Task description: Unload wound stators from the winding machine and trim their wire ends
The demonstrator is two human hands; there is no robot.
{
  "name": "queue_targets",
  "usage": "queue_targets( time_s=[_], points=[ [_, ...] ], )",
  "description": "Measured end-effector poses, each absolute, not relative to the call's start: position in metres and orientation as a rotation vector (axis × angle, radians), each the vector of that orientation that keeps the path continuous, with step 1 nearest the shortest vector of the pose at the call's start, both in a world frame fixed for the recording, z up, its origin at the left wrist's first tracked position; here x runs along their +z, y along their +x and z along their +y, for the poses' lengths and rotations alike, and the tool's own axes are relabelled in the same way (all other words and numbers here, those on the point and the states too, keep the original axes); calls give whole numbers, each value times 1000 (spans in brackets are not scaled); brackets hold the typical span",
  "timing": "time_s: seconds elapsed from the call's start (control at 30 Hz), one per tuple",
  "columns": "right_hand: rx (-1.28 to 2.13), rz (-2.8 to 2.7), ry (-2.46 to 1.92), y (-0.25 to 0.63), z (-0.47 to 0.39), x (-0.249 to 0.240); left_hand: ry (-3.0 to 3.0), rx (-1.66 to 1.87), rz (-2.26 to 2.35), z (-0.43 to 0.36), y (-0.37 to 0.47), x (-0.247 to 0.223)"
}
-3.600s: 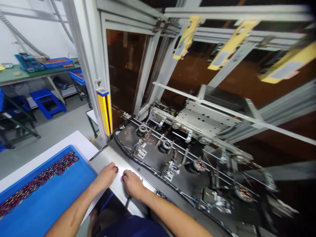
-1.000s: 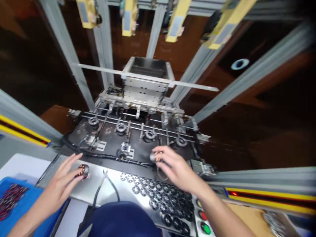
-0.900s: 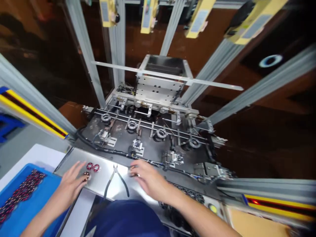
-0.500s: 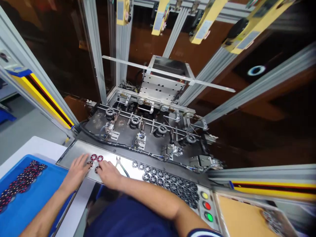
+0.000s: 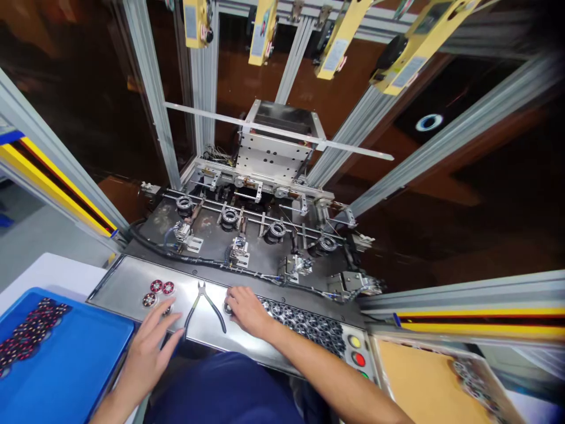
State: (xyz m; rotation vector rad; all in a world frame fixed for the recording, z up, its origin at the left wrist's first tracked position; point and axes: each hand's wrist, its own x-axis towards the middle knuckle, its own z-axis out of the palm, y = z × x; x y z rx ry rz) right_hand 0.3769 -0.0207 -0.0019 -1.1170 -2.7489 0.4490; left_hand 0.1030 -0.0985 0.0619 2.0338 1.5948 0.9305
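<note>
Fingers apart, my left hand [image 5: 150, 347] hovers over the front edge of the steel ledge [image 5: 119, 282] and holds nothing. Beyond its fingertips lie two red round parts [image 5: 168, 287] and a darker round part [image 5: 149, 300]; another dark disc [image 5: 168, 310] is partly covered by the fingers. My right hand [image 5: 248, 310] has its fingers curled round a small metal ring part [image 5: 228, 307] at the left end of the row. Between the hands rests a pair of cutting pliers [image 5: 216, 311], jaws pointing away and handles spread.
Several metal ring parts [image 5: 304, 323] crowd the ledge's right side, beside yellow [image 5: 354, 341] and red buttons [image 5: 358, 359]. A blue tray [image 5: 75, 365] of dark and red discs stands left. Machine fixtures [image 5: 229, 219] line the back; a cardboard-lined box [image 5: 415, 377] sits right.
My right hand has gone from the red and dark discs at the left to the metal ring parts, past the pliers. My left hand has drawn back and spread its fingers. The view has shifted slightly.
</note>
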Motion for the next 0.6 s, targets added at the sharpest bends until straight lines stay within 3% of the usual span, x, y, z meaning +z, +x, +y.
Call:
queue_targets(
  time_s=[0.2, 0.43, 0.6],
  points=[
    [426, -2716, -831, 369, -3, 26, 980, 929, 1423, -87, 144, 76],
    [446, -2295, -541, 342, -17, 102, 644, 1046, 1084, -81, 178, 98],
    [426, -2109, -550, 340, -23, 128, 452, 1169, 937, -82, 183, 119]
  ],
)
